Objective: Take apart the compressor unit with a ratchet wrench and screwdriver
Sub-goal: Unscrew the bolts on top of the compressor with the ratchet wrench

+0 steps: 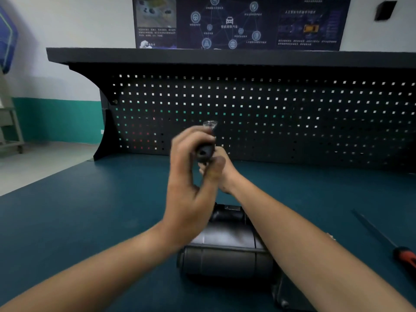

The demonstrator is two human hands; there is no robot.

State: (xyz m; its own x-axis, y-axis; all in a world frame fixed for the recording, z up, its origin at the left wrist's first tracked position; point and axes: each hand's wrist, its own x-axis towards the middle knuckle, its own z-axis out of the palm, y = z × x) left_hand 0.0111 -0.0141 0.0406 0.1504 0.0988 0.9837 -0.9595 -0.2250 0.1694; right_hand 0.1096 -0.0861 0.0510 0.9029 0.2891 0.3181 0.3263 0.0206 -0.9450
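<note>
**A:** Teal mat (90, 210) all across, black pegboard (270, 109) behind. Where's the compressor (225, 244)?

**B:** Lying on the mat, close in. It's metal, I'd judge, so heavy, stiff and unlikely to slide. Steady it by the round body, not the fittings.

**A:** And the hands?

**B:** Both are above the compressor. The left hand (189, 167) curls round a blurred, black-handled wrench (206, 149), or so I take it. The right hand (218, 172) pinches its lower end.

**A:** Screwdriver (403, 257)?

**B:** Right of the compressor, untouched. A poster (236, 21) hangs on the wall beyond the compressor.
</note>
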